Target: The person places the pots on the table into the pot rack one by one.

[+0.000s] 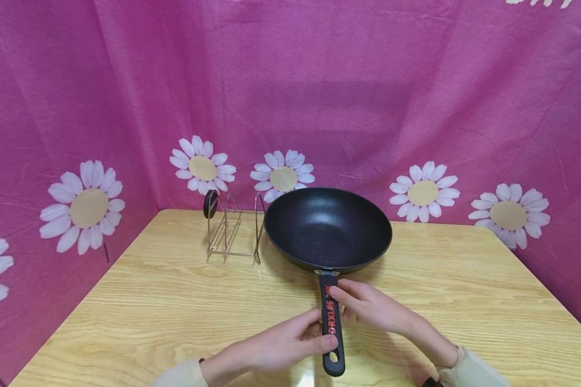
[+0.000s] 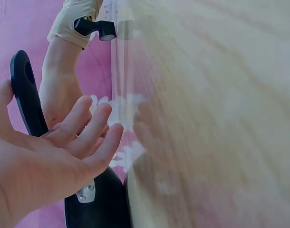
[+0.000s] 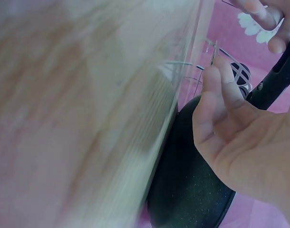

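A black frying pan [image 1: 326,231] sits on the wooden table, its handle [image 1: 332,322] pointing towards me and bearing red lettering. Across the handle near its free end lies the thumb of my left hand [image 1: 285,341]. That hand's other fingers [image 2: 100,147] are spread and only slightly bent beside the handle in the left wrist view. My right hand [image 1: 375,309] touches the handle closer to the pan, thumb on top. Its loosely bent fingers [image 3: 211,99] are not wrapped round the handle in the right wrist view; its thumb is mostly hidden there.
Left of the pan stands a wire rack [image 1: 232,253] with upright loops and a black round piece [image 1: 210,204] at its left end. A magenta cloth [image 1: 319,107] with daisies hangs behind the table [image 1: 465,290] and along its sides.
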